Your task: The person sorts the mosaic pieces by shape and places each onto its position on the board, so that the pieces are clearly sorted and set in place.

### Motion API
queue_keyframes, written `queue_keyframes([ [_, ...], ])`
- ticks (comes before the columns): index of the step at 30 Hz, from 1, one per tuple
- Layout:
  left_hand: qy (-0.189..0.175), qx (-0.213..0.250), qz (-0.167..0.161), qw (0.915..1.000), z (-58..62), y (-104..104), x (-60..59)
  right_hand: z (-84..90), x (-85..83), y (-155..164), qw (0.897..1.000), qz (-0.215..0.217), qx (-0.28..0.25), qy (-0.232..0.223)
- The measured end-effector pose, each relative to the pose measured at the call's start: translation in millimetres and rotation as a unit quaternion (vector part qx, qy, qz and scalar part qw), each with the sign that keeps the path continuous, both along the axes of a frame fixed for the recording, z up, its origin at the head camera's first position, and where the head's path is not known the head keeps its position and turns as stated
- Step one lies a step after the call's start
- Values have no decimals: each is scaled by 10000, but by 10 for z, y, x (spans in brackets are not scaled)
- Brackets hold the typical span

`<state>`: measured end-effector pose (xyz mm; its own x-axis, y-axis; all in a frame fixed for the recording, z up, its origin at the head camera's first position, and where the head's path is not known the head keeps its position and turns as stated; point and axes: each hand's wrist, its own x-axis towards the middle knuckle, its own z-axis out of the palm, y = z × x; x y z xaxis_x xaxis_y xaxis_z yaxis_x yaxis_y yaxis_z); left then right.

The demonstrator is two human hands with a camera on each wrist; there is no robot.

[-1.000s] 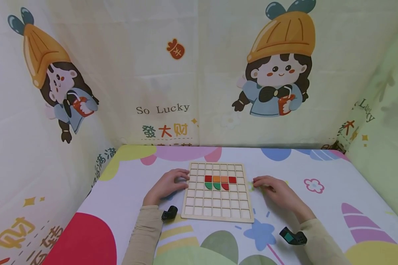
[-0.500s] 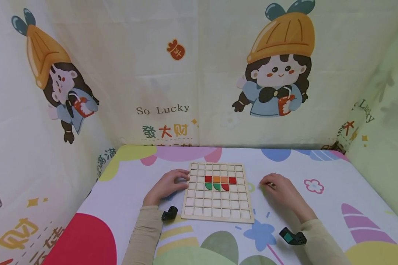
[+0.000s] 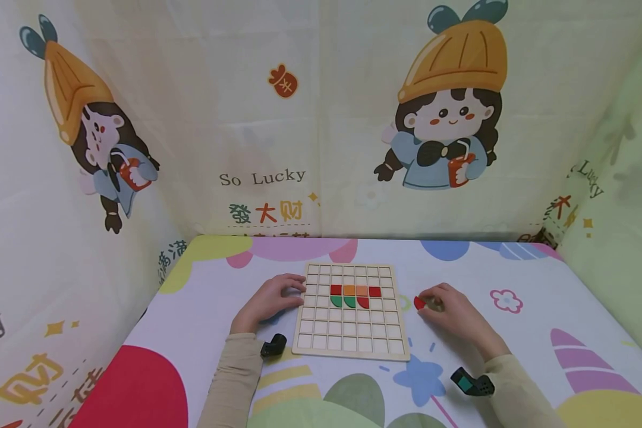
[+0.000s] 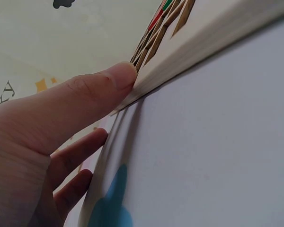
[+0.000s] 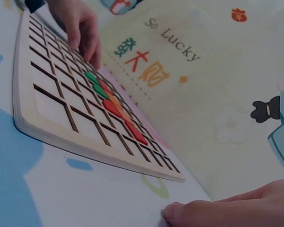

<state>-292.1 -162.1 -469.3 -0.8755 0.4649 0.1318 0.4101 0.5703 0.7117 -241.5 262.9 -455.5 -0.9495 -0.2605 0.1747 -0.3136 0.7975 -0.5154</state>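
A square wooden grid board (image 3: 349,345) lies flat on the table. In its cells sit a row of red and orange square tiles (image 3: 349,290), and below them two green quarter-circle tiles (image 3: 343,301) and a red quarter-circle tile (image 3: 362,302). My left hand (image 3: 266,301) rests at the board's left edge; in the left wrist view its thumb (image 4: 92,92) touches the rim, fingers loosely extended. Right of the board, my right hand (image 3: 453,312) pinches another red quarter-circle tile (image 3: 419,303) between thumb and fingers. That tile is hidden in the right wrist view.
The table wears a patterned cloth (image 3: 492,261). Printed curtains (image 3: 348,119) stand behind it and along both sides. Each wrist bears a black device, one on the left (image 3: 274,345) and one on the right (image 3: 473,382).
My right hand has drawn slightly right, away from the board, and its fingers have bunched. A red quarter-circle tile now shows at its fingertips. My left hand and the board stay put.
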Motion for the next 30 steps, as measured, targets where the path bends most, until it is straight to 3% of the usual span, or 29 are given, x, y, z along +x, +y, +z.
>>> queue_keyframes([
  [10, -6, -1, 19, 10000, 13, -1, 13, -36, -16, 1, 9999, 165, 11, -51],
  [15, 55, -12, 0, 10000, 12, 3, 21, -56, -26, 7, 9999, 119, 1, 109],
  [30, 70, -85, 45, 9999, 3, 2, 16, -79, -34, -38, 10000, -39, -80, -24],
])
